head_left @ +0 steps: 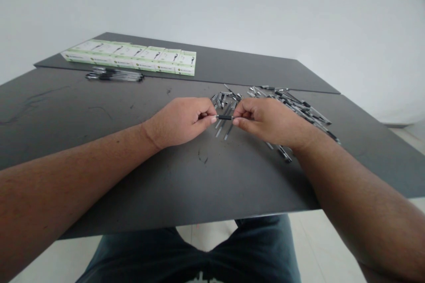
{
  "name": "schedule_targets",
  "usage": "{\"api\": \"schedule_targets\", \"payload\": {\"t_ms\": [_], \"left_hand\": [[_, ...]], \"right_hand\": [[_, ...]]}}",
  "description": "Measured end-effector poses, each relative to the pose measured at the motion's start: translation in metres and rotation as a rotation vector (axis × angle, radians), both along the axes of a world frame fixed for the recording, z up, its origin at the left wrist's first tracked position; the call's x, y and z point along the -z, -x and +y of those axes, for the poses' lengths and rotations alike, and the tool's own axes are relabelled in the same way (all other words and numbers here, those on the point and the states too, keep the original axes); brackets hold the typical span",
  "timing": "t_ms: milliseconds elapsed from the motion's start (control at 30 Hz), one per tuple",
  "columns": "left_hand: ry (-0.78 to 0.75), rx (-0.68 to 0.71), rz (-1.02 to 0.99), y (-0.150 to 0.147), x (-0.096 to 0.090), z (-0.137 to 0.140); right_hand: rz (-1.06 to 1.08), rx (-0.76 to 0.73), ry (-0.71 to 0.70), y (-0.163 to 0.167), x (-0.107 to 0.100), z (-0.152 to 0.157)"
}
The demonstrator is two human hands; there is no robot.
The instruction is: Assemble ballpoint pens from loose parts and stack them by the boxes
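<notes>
black-gripped pen (225, 117): slim, nearly level, ends mostly hidden from where I stand | left hand (184, 119): pinched closed on one side | right hand (270, 119): pinching the other

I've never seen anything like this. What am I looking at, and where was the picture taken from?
There's no machine here, just a person's two bare hands, seen by a camera worn on the head looking forward and down. The left hand and right hand pinch opposite ends of a slim pen-like piece with a black middle; the fingers hide its tips. On the dark table, white-and-green boxes stand in a row at the back left, with a bunch of pens before them. A loose spread of pens and parts lies around the right hand.
</notes>
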State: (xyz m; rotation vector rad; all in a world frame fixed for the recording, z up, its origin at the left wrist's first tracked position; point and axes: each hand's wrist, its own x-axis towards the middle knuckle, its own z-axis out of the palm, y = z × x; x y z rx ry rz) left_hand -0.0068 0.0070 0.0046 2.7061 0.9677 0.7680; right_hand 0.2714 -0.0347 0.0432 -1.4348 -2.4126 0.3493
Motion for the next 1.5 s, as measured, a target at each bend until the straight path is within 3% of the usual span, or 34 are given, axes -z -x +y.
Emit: {"api": "schedule_targets", "payload": {"t_ms": [133,333,633,800,967,1233,1500], "left_hand": [[-0.006,0.0,0.006,-0.001,0.0,0.0],[-0.005,-0.012,0.004,0.0,0.0,0.0],[0.005,-0.037,-0.031,0.0,0.0,0.0],[0.003,-0.021,-0.029,-0.001,0.001,0.0],[0.002,-0.033,-0.034,-0.001,0.0,-0.001],[0.018,-0.003,-0.056,0.0,0.001,0.001],[0.033,0.012,-0.073,0.0,0.003,0.0]], "right_hand": [[-0.069,-0.037,-0.044,0.001,-0.003,0.0],[0.04,0.014,0.018,-0.001,0.002,0.001],[0.035,0.044,-0.097,-0.007,0.004,0.006],[-0.026,-0.054,-0.078,-0.007,0.002,0.006],[0.084,0.035,-0.025,-0.007,0.007,0.005],[0.022,-0.034,-0.054,-0.005,0.006,0.005],[0.13,-0.01,0.002,-0.005,0.011,0.007]]}}
